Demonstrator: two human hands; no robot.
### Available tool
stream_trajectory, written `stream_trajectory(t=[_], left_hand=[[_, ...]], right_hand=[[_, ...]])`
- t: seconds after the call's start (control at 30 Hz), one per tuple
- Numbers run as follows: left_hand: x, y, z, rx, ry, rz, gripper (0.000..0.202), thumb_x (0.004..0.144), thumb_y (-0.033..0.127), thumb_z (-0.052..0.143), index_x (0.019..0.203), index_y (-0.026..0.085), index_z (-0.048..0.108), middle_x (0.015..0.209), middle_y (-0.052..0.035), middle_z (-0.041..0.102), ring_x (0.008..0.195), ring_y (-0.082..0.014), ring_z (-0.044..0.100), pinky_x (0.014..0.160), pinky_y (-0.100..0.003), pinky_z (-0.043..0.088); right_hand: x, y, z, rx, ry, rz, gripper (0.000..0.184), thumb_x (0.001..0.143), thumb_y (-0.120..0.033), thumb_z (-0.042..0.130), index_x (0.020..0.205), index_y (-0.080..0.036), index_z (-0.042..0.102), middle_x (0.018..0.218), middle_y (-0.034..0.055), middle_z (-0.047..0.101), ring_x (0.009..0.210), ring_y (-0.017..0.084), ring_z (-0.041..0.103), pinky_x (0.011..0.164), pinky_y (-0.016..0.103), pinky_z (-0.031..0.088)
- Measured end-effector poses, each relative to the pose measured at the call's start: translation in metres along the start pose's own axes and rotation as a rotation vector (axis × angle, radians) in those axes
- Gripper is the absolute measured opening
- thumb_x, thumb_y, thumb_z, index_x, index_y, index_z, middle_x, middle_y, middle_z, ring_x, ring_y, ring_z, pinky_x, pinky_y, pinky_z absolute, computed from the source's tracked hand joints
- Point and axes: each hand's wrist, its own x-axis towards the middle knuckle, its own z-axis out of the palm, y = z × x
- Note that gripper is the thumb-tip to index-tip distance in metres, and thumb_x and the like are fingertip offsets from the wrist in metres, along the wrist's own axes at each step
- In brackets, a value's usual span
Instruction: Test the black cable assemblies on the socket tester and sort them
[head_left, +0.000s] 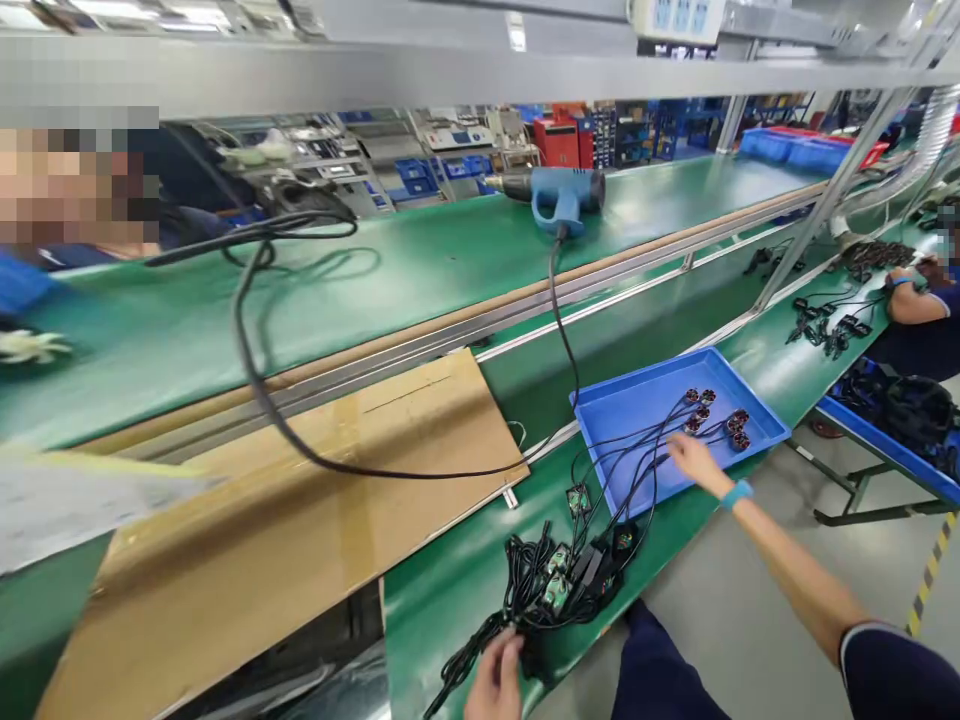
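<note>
Count: one blue tray (630, 415) at centre right of the frame on the green counter (457, 575); about six small round plugs (701, 411) in its far end, black leads trailing out over the near rim; one cable bundle (562, 585) at bottom centre, just below the tray, with a few small circuit boards in it (number unclear); one blue heat gun (559, 195) at upper centre on the far belt, its black cord (255, 380) looping left and back across one cardboard sheet (300, 520) at lower left.

Hands: right hand (694, 460) reaches in from lower right, arm stretched long, teal wristband (736, 493) on it; palm down, fingers spread and loose over the leads at the tray's near rim, clamped on nothing. Left hand (495, 680) at the bottom edge, fingers curled around the near end of the cable bundle.

Second person's arm (919, 300) at the right edge, by more black leads; another person blurred at upper left.
</note>
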Motion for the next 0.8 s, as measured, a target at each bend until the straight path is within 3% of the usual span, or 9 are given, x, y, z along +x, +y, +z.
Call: stream_trajectory(t=[0.13,0.2,0.27,0.33,0.4,0.47,0.57,0.7,0.8], left_hand=[[0.068,0.049,0.072,0.080,-0.178,0.199,0.063,0.079,0.072,0.053,0.104,0.018,0.074,0.116,-0.0159,0.077,0.113,-0.0357,0.070,0.106,-0.055,0.053],[0.080,0.078,0.102,0.136,-0.279,0.273,0.057,0.087,0.065,0.048,0.107,0.017,0.073,0.113,-0.0161,0.077,0.107,-0.0323,0.072,0.100,-0.051,0.056],[0.075,0.102,0.129,0.218,-0.421,0.344,0.049,0.096,0.055,0.042,0.107,0.017,0.072,0.106,-0.0141,0.078,0.098,-0.0288,0.073,0.093,-0.045,0.057],[0.057,0.115,0.154,0.351,-0.563,0.414,0.043,0.101,0.043,0.037,0.103,0.019,0.073,0.099,-0.0115,0.078,0.093,-0.0269,0.073,0.090,-0.042,0.056],[0.031,0.114,0.175,0.496,-0.658,0.446,0.039,0.101,0.032,0.036,0.104,0.020,0.073,0.102,-0.0111,0.078,0.099,-0.0278,0.072,0.091,-0.042,0.056],[0.005,0.100,0.191,0.604,-0.693,0.421,0.036,0.097,0.023,0.043,0.119,0.016,0.070,0.116,-0.0136,0.075,0.112,-0.0300,0.069,0.099,-0.043,0.054],[-0.028,0.070,0.205,0.669,-0.668,0.375,0.051,0.091,0.014,0.047,0.141,0.008,0.057,0.138,-0.0176,0.065,0.131,-0.0316,0.057,0.116,-0.046,0.044],[-0.046,0.049,0.212,0.704,-0.625,0.354,0.054,0.093,0.017,0.051,0.146,0.010,0.053,0.138,-0.0165,0.062,0.131,-0.0349,0.054,0.116,-0.051,0.043],[-0.048,0.051,0.210,0.714,-0.604,0.366,0.032,0.097,0.020,0.048,0.120,0.015,0.069,0.121,-0.0137,0.068,0.118,-0.0340,0.060,0.106,-0.052,0.049]], right_hand=[[0.126,0.063,-0.051,-0.188,0.116,0.288,0.045,0.097,-0.015,0.046,0.138,-0.001,0.059,0.125,0.0245,0.069,0.115,0.027,0.065,0.096,0.030,0.045],[0.165,0.083,-0.061,-0.245,0.069,0.338,0.051,0.095,-0.013,0.049,0.144,-0.001,0.053,0.130,0.0265,0.066,0.118,0.028,0.063,0.096,0.030,0.044],[0.188,0.095,-0.059,-0.289,-0.018,0.337,0.054,0.092,-0.012,0.054,0.145,-0.001,0.053,0.129,0.0270,0.066,0.119,0.028,0.062,0.097,0.031,0.042],[0.197,0.102,-0.048,-0.316,-0.091,0.321,0.052,0.091,-0.014,0.059,0.142,-0.002,0.057,0.129,0.0275,0.065,0.120,0.029,0.060,0.100,0.033,0.041],[0.200,0.106,-0.034,-0.340,-0.093,0.350,0.050,0.090,-0.019,0.062,0.138,-0.003,0.060,0.131,0.0288,0.063,0.121,0.031,0.057,0.102,0.037,0.040],[0.200,0.106,-0.019,-0.370,-0.051,0.413,0.048,0.091,-0.025,0.062,0.134,-0.005,0.063,0.131,0.0298,0.061,0.123,0.034,0.054,0.100,0.041,0.041],[0.198,0.099,-0.009,-0.365,0.056,0.421,0.045,0.093,-0.031,0.058,0.131,-0.008,0.065,0.129,0.0279,0.063,0.123,0.037,0.052,0.100,0.046,0.042],[0.185,0.060,-0.032,-0.145,0.378,0.122,0.052,0.096,-0.041,0.058,0.137,-0.008,0.060,0.129,0.0220,0.066,0.116,0.031,0.057,0.101,0.043,0.043],[0.158,0.013,-0.075,0.184,0.591,-0.150,0.056,0.096,-0.048,0.062,0.138,-0.010,0.058,0.121,0.0193,0.067,0.097,0.024,0.062,0.088,0.038,0.051]])
